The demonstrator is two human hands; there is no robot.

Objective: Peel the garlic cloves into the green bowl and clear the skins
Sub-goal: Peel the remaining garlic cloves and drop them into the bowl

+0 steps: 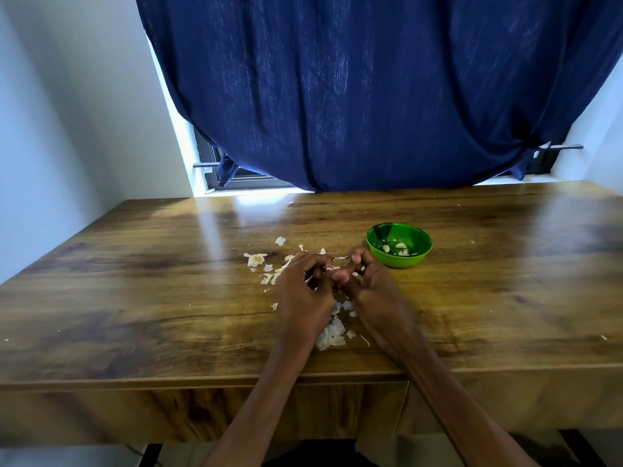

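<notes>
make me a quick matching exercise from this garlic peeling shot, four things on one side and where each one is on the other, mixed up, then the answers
Things:
1. green bowl
2. peeled cloves
3. loose skins
4. blue curtain

Places:
A. scattered on the wooden table around the hands
B. hanging behind the table's far edge
C. on the table, right of the right hand
D. inside the bowl

Pairs: 1-C, 2-D, 3-A, 4-B

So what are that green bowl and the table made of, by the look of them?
The green bowl looks like plastic: one even bright colour, a thin rim and a soft shine. The table shows brown wood grain under a glossy finish that mirrors the window light; whether it is solid wood or a printed laminate cannot be told.
</notes>
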